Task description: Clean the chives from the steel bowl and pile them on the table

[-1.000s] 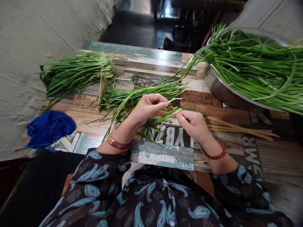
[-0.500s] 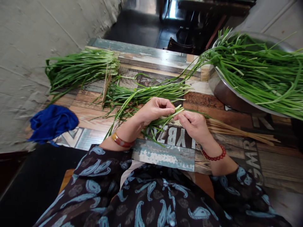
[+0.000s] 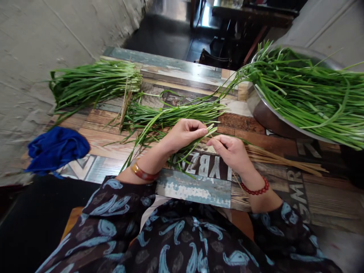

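Observation:
My left hand [image 3: 187,132] is closed on a few green stalks [image 3: 211,130], their pale ends sticking out past the fingertips. Just right of those ends, my right hand [image 3: 230,149] pinches a thin wooden skewer [image 3: 234,178], which runs down beneath the palm to the wrist. Behind my hands lies a loose pile of green stalks [image 3: 182,113]. Thin skewers [image 3: 287,158] are spread on the table to the right of my right hand.
A neat bundle of greens [image 3: 93,81] lies at the back left, with several skewers [image 3: 125,104] by it. A blue cloth [image 3: 58,148] rests at the left edge. A metal bowl [image 3: 269,113] heaped with greens stands at the right on the patchwork table [image 3: 193,185].
My right hand has drawn slightly away from the stalk ends, leaving a small gap. The whole view has shifted a little.

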{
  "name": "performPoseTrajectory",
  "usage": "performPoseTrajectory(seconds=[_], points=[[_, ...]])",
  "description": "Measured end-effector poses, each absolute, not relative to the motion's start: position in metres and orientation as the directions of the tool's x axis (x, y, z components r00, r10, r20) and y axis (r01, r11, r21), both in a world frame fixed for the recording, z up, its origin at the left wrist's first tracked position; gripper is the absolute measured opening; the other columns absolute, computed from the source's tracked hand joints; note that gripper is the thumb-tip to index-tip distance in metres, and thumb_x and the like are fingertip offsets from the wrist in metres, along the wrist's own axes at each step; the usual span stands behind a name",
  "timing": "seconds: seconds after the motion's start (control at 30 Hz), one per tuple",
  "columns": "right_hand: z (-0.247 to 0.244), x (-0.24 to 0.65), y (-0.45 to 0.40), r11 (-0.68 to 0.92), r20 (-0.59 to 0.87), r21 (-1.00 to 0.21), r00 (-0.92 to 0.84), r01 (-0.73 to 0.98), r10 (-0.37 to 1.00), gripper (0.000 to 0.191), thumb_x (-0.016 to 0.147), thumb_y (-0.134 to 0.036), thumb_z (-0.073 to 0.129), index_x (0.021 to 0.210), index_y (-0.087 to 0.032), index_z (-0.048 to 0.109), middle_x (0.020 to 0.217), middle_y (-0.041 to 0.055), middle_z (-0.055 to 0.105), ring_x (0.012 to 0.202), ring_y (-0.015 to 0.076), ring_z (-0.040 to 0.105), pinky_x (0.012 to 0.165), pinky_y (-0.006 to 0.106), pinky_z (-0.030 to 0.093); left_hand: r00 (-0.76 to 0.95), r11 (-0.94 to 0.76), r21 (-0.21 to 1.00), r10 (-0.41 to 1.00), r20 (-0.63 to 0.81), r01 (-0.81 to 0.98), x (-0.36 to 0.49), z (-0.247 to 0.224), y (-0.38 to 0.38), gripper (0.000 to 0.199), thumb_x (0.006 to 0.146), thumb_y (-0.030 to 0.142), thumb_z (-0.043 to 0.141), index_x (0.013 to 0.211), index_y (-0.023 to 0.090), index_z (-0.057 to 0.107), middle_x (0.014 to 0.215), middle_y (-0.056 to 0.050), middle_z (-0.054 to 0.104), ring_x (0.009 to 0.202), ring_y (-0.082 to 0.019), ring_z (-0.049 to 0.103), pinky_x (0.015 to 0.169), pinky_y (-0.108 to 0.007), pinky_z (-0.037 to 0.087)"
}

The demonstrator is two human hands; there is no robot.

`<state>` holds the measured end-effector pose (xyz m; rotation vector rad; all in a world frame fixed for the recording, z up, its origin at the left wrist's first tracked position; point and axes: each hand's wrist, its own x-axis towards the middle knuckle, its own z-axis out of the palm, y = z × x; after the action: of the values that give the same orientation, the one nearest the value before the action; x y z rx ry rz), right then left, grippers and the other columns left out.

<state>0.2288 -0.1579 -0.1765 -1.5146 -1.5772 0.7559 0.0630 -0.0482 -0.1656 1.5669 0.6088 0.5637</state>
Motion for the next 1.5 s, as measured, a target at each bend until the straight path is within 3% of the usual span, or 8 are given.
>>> performPoseTrajectory(seconds=[0.2,0.57,0.77,0.97,1.13,1.23,1.37,1.5], points=[[-0.182,0.226,-0.158,0.144,0.209,-0.82,0.055,0.554,0.976,0.03,0.095,-0.026,0.051,0.077,-0.017,0.073,0.065,0.0015,0.069,0.061,0.0141,0.063,0.062,0.025,0.045,0.749,-0.065,0.993,0.662,-0.033,0.102,0.062,-0.167,-0.047,0.036,0.082,0.042,0.066,0.062,0.012,0.062,0.058,0.003,0.048,0.057,-0.008,0.039,0.055,-0.022,0.028],[-0.184,0.232,-0.156,0.218,0.252,-0.789,-0.02,0.574,0.967,0.029,0.093,-0.019,0.051,0.074,-0.017,0.073,0.069,0.002,0.073,0.062,0.0127,0.064,0.061,0.023,0.043,0.769,-0.006,0.99,0.63,-0.108,0.144,0.063,-0.17,-0.047,0.034,0.081,0.044,0.07,0.074,0.011,0.075,0.069,-0.004,0.068,0.063,-0.011,0.055,0.059,-0.022,0.041],[-0.177,0.245,-0.155,0.289,0.185,-0.801,-0.243,0.524,0.952,0.031,0.093,-0.021,0.05,0.073,-0.015,0.072,0.063,-0.0003,0.068,0.057,0.01,0.057,0.058,0.021,0.039,0.632,-0.144,0.986,0.773,0.055,0.09,0.059,-0.179,-0.025,0.034,0.086,0.042,0.064,0.098,0.012,0.076,0.084,-0.007,0.073,0.07,-0.013,0.062,0.068,-0.025,0.05],[-0.177,0.247,-0.154,0.304,0.188,-0.798,-0.264,0.52,0.946,0.03,0.092,-0.02,0.051,0.072,-0.014,0.073,0.064,0.0005,0.069,0.058,0.0104,0.059,0.059,0.021,0.039,0.705,-0.676,0.634,0.652,0.278,0.375,0.076,-0.188,-0.007,0.02,0.084,0.014,0.06,0.094,0.015,0.078,0.094,-0.009,0.073,0.086,-0.018,0.067,0.082,-0.03,0.051],[-0.178,0.245,-0.153,0.321,0.219,-0.799,-0.25,0.509,0.943,0.028,0.091,-0.019,0.053,0.073,-0.014,0.074,0.064,0.0007,0.07,0.057,0.0103,0.059,0.059,0.02,0.039,0.788,-0.81,0.327,0.569,0.235,0.487,0.094,-0.189,-0.006,0.02,0.088,0.02,0.061,0.097,0.016,0.078,0.097,-0.011,0.07,0.091,-0.023,0.065,0.085,-0.035,0.051],[-0.178,0.244,-0.153,0.323,0.223,-0.798,-0.248,0.51,0.943,0.028,0.09,-0.018,0.053,0.073,-0.014,0.075,0.067,0.0014,0.071,0.061,0.0112,0.061,0.06,0.021,0.039,0.771,-0.801,0.234,0.596,0.224,0.551,0.102,-0.187,-0.009,0.015,0.086,0.023,0.065,0.089,0.017,0.078,0.093,-0.011,0.068,0.091,-0.025,0.063,0.083,-0.037,0.05],[-0.178,0.244,-0.152,0.298,0.213,-0.811,-0.22,0.503,0.952,0.026,0.089,-0.017,0.054,0.073,-0.014,0.075,0.064,0.0006,0.07,0.059,0.0108,0.059,0.057,0.021,0.037,0.762,-0.809,0.288,0.583,0.283,0.512,0.104,-0.184,-0.01,0.011,0.082,0.015,0.064,0.075,0.017,0.072,0.088,-0.008,0.067,0.088,-0.023,0.061,0.086,-0.036,0.048],[-0.18,0.244,-0.151,0.311,0.244,-0.814,-0.197,0.49,0.95,0.025,0.087,-0.015,0.054,0.072,-0.014,0.074,0.067,0.001,0.071,0.06,0.0109,0.06,0.06,0.02,0.039,0.681,-0.695,0.598,0.662,0.314,0.4,0.091,-0.178,-0.008,0.007,0.081,0.016,0.06,0.076,0.016,0.065,0.077,-0.003,0.064,0.076,-0.016,0.058,0.074,-0.028,0.046]])
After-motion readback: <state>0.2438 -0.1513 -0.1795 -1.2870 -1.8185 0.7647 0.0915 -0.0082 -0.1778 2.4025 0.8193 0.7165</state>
